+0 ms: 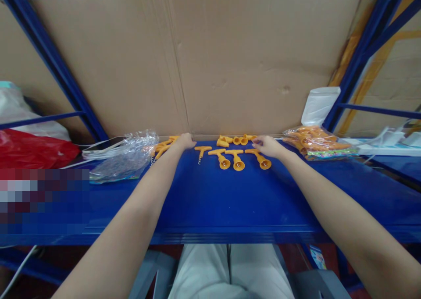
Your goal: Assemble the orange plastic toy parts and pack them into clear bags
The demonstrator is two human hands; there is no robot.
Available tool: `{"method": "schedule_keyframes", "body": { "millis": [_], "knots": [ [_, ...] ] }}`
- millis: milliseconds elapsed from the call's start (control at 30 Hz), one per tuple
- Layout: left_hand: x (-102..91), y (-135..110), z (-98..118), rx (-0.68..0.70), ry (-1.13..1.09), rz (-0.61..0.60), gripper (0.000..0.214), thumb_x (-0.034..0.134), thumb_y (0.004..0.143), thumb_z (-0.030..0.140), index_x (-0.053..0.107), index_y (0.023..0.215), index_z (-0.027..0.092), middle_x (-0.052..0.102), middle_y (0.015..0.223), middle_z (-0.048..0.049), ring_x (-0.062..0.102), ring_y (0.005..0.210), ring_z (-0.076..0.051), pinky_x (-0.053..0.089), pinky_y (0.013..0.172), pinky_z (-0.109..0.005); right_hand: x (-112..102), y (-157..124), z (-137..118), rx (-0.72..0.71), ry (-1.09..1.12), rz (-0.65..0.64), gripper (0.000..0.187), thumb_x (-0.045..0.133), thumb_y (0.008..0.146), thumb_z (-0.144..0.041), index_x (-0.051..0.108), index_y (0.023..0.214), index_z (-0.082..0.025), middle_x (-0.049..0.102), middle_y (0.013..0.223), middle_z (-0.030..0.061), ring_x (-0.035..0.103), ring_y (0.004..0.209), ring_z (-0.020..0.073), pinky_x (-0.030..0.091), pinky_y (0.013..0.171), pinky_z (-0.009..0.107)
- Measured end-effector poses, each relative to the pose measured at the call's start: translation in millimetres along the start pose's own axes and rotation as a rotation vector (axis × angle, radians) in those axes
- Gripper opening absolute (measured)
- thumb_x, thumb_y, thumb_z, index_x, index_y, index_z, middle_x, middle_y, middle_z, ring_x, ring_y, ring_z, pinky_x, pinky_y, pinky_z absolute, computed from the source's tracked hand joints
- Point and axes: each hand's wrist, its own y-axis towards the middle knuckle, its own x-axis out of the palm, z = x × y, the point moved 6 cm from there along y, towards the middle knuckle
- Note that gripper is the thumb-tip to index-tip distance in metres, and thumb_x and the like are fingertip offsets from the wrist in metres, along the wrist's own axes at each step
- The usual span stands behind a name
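Both my arms reach forward over a blue shelf (210,202). My left hand (184,141) is curled at the back of the shelf beside a small heap of orange corkscrew parts (161,148); what its fingers hold is hidden. My right hand (268,145) rests with fingers bent on the handle of an orange T-shaped corkscrew with cap (261,158). Between the hands lie a bare orange corkscrew (201,152) and two capped ones (230,158) in a row. Several loose orange caps (235,140) lie behind them.
A crumpled clear plastic bag (125,158) lies at the left, a filled bag of orange pieces (315,143) at the right. A cardboard sheet (197,58) closes the back. Blue rack posts (358,62) stand at both sides. A red bag (29,150) sits far left.
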Motion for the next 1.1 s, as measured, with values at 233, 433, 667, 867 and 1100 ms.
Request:
{"method": "schedule_keyframes", "body": {
  "millis": [233,433,667,867,1100],
  "knots": [
    [14.8,-11.7,32.0,0.231,-0.136,-0.189,0.059,0.049,0.073,0.053,0.059,0.113,0.011,0.060,0.116,-0.0113,0.056,0.103,-0.020,0.042,0.082,-0.021,0.7,-1.0,-3.5,-0.036,-0.039,-0.018,0.027,0.052,0.081,-0.015,0.064,0.103,-0.007,0.066,0.104,0.0128,0.062,0.090,0.0196,0.046,0.082,0.027],
    [11.5,-17.8,47.9,0.195,-0.035,-0.239,0.048,0.053,0.071,0.051,0.064,0.099,0.013,0.067,0.090,-0.0093,0.062,0.074,-0.018,0.045,0.061,-0.022,0.5,-1.1,-5.2,-0.040,-0.050,-0.024,0.026,0.051,0.081,-0.014,0.064,0.102,-0.007,0.066,0.104,0.0131,0.062,0.091,0.0195,0.046,0.082,0.027],
    [7.2,-40.7,36.6,0.017,-0.079,-0.392,0.044,0.057,0.070,0.047,0.060,0.090,0.007,0.063,0.081,-0.0129,0.057,0.059,-0.015,0.044,0.052,-0.021,2.4,0.8,-3.3,-0.061,-0.069,-0.015,0.026,0.051,0.081,-0.015,0.064,0.103,-0.009,0.066,0.103,0.0118,0.062,0.092,0.0198,0.047,0.082,0.028],
    [2.3,-60.7,25.6,0.014,-0.150,-0.342,0.038,0.060,0.066,0.050,0.055,0.066,0.012,0.056,0.063,-0.0048,0.053,0.057,-0.014,0.041,0.053,-0.023,3.2,-0.2,-3.7,-0.067,-0.056,-0.005,0.024,0.051,0.079,-0.016,0.067,0.098,-0.014,0.068,0.100,0.0078,0.063,0.090,0.0195,0.048,0.082,0.029],
    [-0.5,-82.0,21.2,0.118,-0.190,-0.356,0.051,0.049,0.067,0.065,0.049,0.055,0.016,0.050,0.053,-0.0026,0.046,0.050,-0.012,0.036,0.048,-0.023,8.2,8.1,-18.2,-0.062,0.002,0.004,0.025,0.049,0.081,-0.017,0.066,0.099,-0.013,0.067,0.103,0.0079,0.062,0.092,0.0183,0.046,0.083,0.028]
  ]
}}
